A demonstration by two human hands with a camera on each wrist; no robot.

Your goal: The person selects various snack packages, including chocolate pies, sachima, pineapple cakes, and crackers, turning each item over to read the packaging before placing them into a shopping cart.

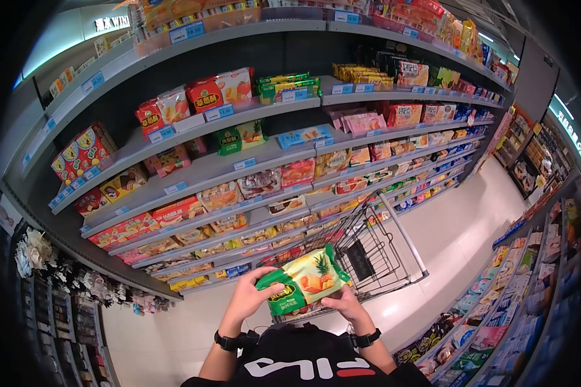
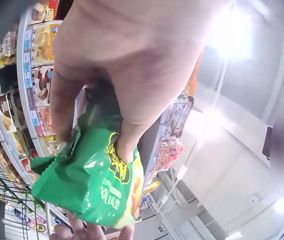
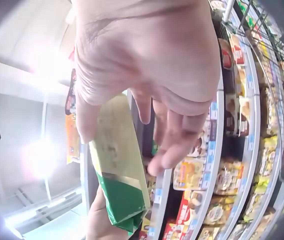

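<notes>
A green and pale yellow snack package with a pineapple picture is held up in front of the chest in the head view. The left hand grips its left end, thumb on the front face. At the lower right edge the right hand holds it, thumb on the front. In the left wrist view the left thumb presses the green end of the package. The right wrist view shows the package from its side, between the right thumb and fingers that are partly spread behind it.
A wire shopping cart stands just beyond the package. Curved shelves of packaged snacks rise in front, with a similar green pineapple package on one. More stocked shelves run along the right, over a pale tiled floor.
</notes>
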